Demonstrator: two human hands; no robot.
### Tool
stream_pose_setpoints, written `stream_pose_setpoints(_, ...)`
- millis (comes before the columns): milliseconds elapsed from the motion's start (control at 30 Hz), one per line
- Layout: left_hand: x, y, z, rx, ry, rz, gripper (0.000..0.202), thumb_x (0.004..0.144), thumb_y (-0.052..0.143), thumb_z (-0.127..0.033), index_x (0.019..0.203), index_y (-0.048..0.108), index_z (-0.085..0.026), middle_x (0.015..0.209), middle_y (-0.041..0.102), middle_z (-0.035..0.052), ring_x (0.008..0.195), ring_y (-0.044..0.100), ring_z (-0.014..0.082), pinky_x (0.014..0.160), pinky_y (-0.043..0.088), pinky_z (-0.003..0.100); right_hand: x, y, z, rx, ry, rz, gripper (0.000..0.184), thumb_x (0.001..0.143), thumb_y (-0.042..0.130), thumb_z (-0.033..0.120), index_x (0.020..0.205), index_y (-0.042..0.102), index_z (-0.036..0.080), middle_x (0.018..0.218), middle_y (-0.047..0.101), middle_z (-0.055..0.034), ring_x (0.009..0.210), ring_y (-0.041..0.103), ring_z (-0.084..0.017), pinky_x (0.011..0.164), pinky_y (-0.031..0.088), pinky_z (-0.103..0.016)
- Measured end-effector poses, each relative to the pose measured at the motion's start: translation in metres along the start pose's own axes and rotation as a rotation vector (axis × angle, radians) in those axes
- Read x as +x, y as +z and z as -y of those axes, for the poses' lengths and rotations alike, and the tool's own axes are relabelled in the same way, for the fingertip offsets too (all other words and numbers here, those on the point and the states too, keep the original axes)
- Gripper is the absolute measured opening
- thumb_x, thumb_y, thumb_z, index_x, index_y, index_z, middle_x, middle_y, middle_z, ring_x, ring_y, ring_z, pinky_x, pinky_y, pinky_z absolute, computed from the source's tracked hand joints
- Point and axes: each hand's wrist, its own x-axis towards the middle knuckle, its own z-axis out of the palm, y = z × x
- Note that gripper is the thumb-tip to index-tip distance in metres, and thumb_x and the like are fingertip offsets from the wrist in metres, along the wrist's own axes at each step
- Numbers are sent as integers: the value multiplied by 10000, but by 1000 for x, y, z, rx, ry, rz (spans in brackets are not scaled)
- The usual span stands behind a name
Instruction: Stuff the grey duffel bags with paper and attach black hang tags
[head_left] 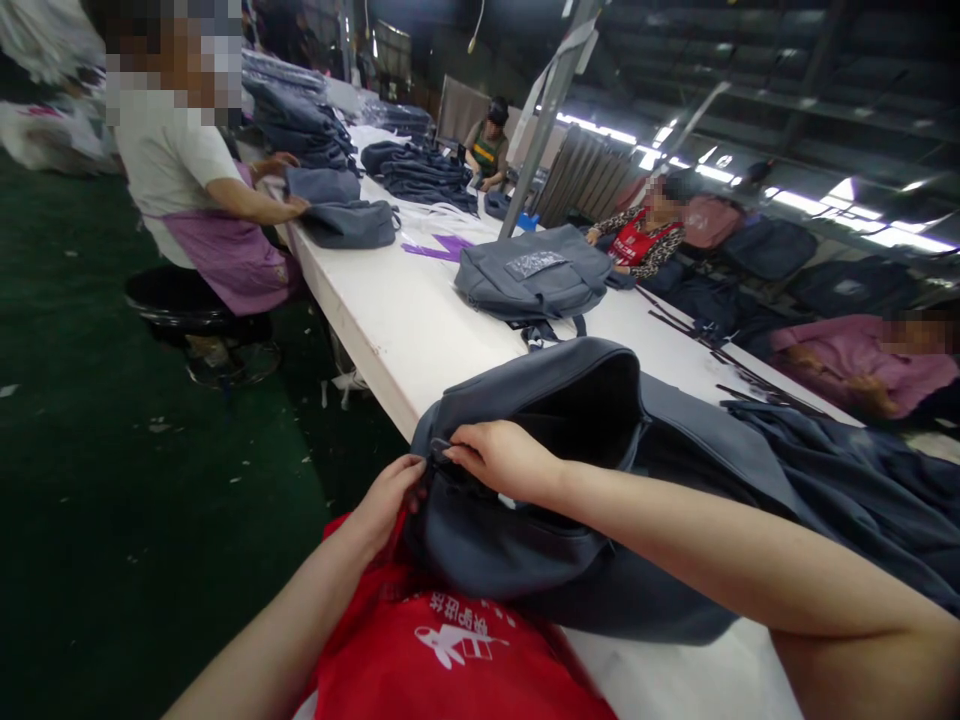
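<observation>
Head view: a dark bag point(510, 565) is held gaping on the counter point(397, 325), one end pinched in the narrowed fingers of the right hand point(514, 462) and the left hand point(390, 500); work is apparently unfinished, the bag unclosed.

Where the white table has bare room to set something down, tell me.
Widest is the white tabletop bounded by its left edge, the open bag and the handled bag. A smaller patch lies between the handled bag and dark straps. Crowded: near right, under dark fabric, and farther back, with dark stacks.
</observation>
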Motion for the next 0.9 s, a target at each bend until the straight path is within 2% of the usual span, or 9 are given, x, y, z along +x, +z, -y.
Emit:
stream_pose_setpoints(167,-6,7,-3,-61,11,-12,384,703,695,-492,812,601,-136,636,555,-11,498,470,98,459,332,210,7,4,4,-123,-58,15,279,966,465,331,882,663,152,849,711,-79,772,669,-190,659,416,-257)
stream_pose_setpoints(233,-12,8,-7,73,82,-81,346,697,728,-469,760,616,-148,648,589,3,548,515,128,513,379,236,9,7,5,-167,-84,28,281,972,447,320,891,650,143,863,710,-90,781,673,-193,678,429,-262)
stream_pose_setpoints(333,-22,12,-10,454,331,-240,242,791,670,-403,706,649,-178,689,627,22,649,571,169,617,417,277,11,15,5,-243,-129,60,278,978,428,314,922,636,138,890,711,-105,780,674,-200,696,451,-276)
stream_pose_setpoints(433,-30,17,-9,658,521,-291,232,864,587,-339,691,655,-200,694,622,18,659,572,166,636,408,286,13,25,3,-321,-182,101,278,976,423,313,921,633,139,875,707,-107,752,672,-211,669,472,-291)
stream_pose_setpoints(633,-29,13,-8,739,556,-260,227,893,563,-361,768,671,-205,724,637,21,672,591,168,634,425,284,12,35,6,-387,-213,175,204,929,467,183,947,655,108,892,709,-130,793,680,-239,674,504,-327)
stream_pose_setpoints(700,-28,8,-10,766,554,-256,239,895,560,-389,780,659,-204,726,632,16,654,584,162,619,425,280,4,21,7,-363,-188,205,237,944,481,250,951,662,97,906,711,-135,806,679,-241,695,509,-330)
stream_pose_setpoints(767,-27,0,-13,791,542,-289,248,890,561,-412,785,642,-203,722,626,13,634,577,162,596,426,276,-13,-7,3,-308,-192,114,280,957,481,318,970,661,104,927,707,-124,844,671,-229,753,509,-324)
stream_pose_setpoints(833,-27,-9,-15,813,505,-328,265,877,568,-445,780,627,-205,687,611,6,590,563,165,552,423,276,-39,-42,-8,-258,-165,-126,253,958,459,274,1031,647,121,978,697,-109,922,647,-211,841,488,-319)
stream_pose_setpoints(900,-28,-15,-18,859,478,-339,273,862,579,-464,774,618,-208,657,596,3,553,551,172,504,410,279,-67,-73,-26,-242,-58,-368,249,932,433,175,1068,639,138,1004,690,-97,952,626,-198,881,468,-320)
